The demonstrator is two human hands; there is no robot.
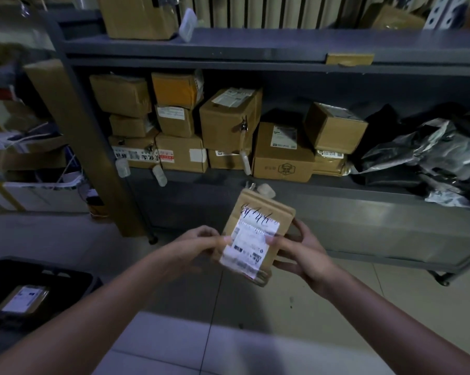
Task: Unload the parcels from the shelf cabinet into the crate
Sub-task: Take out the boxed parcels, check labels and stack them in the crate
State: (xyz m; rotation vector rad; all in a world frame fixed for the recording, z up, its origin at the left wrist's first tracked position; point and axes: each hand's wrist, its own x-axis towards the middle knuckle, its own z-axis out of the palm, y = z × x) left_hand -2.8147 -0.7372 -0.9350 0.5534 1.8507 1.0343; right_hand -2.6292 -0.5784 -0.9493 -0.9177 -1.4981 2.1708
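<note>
both grips hold one flat parcel (251,240) in front of the shelf cabinet (255,47): the left grip (201,246) pinches its left edge, the right grip (303,257) curls round its right side. the crate (39,267) sits low left, well apart, with a labelled parcel (25,296) inside. likely risk: the light pinch slips on the swing across, dropping the parcel onto the floor (255,334).

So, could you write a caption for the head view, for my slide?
Left hand and right hand hold a labelled parcel before the shelf cabinet; crate at lower left holds another parcel.
</note>
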